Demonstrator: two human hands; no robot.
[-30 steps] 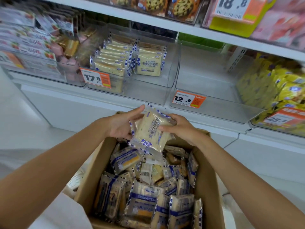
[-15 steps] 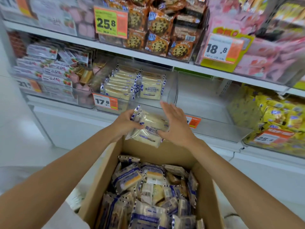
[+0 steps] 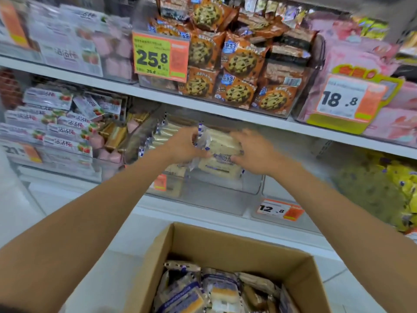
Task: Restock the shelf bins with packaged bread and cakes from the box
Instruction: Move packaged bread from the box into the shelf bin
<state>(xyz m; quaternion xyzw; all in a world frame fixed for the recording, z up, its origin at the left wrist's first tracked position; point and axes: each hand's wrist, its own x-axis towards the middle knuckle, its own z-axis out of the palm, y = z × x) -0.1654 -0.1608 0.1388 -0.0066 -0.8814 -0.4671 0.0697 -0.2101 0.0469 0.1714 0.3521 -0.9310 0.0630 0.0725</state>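
Head view: nearest me, a cardboard box (image 3: 225,245) stands open below my forearms, holding wrapped packets (image 3: 216,288) with blue-printed edges. Beyond it, both my arms reach to the lower shelf (image 3: 171,207), into a clear bin (image 3: 225,193). My left hand (image 3: 182,146) curls its fingers round the left end of a bread packet (image 3: 220,152). My right hand (image 3: 255,152), motion-blurred, lays what look like straight, spread fingers on the packet's right end. The packet sits between my hands inside the bin, beside like packets (image 3: 158,137) stacked there; whether it touches them I cannot tell. An orange 12.8 price tag (image 3: 279,210) hangs on the neighbouring bin to the right. Farther up, the upper shelf (image 3: 112,85) carries chocolate-chip cookie packs (image 3: 241,62) beside a 25.8 tag (image 3: 158,56), with an 18.8 tag (image 3: 345,100) at right.
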